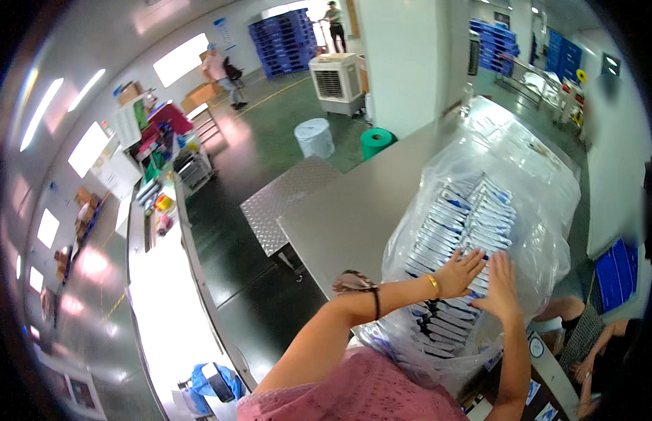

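Observation:
A large clear plastic bag (543,210) lies on the steel table, its mouth spread wide. Inside it, small white-and-blue packets (438,238) stand packed on edge in two rows, with darker ends showing toward me. My left hand (455,275) rests across the packets with its fingers stretched out and apart. Just right of it, my right hand (501,291) lies along the right side of the rows, fingers extended forward and thumb pointing at the left hand. Neither hand grips anything that I can see.
The steel table (354,210) has a diamond-plate platform (284,200) at its left. Beyond are a green roll (375,142), a pale blue bin (314,137) and an air cooler (338,81). A co-worker (606,351) sits close at right. A long workbench (168,302) runs along the left.

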A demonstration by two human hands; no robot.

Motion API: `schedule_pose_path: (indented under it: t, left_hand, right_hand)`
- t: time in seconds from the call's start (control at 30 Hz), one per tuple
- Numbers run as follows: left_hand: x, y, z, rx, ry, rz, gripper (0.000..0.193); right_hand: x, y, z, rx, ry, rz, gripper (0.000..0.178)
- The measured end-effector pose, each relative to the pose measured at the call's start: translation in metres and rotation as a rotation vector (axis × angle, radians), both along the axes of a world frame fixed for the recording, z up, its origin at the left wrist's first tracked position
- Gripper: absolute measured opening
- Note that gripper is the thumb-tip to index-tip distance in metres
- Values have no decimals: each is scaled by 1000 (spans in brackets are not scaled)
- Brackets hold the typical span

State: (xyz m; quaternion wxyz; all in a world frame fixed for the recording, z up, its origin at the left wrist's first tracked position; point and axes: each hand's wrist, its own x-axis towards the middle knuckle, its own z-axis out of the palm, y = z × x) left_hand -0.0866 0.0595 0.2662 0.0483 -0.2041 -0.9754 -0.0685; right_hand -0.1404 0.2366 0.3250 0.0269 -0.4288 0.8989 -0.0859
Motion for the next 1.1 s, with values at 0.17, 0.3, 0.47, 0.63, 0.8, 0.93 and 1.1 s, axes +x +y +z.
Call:
schedule_pose_path:
  t: [0.17, 0.3, 0.47, 0.63, 0.8, 0.93, 1.1]
  left_hand:
    - [1, 1, -17, -27, 94, 10, 88]
    - [8, 13, -4, -170, 229, 19, 85]
    - [8, 20, -23, -383, 614, -77, 78]
    - [-20, 19, -4, -47, 164, -75, 81]
    - [-35, -3, 4, -20, 80, -114, 75]
    - [-28, 14, 18, -145, 45, -64, 77]
    - [-2, 42, 39, -215, 116, -152, 72]
  right_hand:
    - [18, 100, 8, -536, 13, -233, 80]
    - [19, 221, -57, -680, -28, -577, 56]
    - [63, 305, -117, -556, -132, -892, 56]
    - [90, 363, -151, -812, -288, -883, 50]
    - [69, 372, -157, -718, -230, -853, 40]
    - [72, 377, -148, -794, -347, -963, 38]
    - [82, 420, -166, -683, -262, -994, 37]
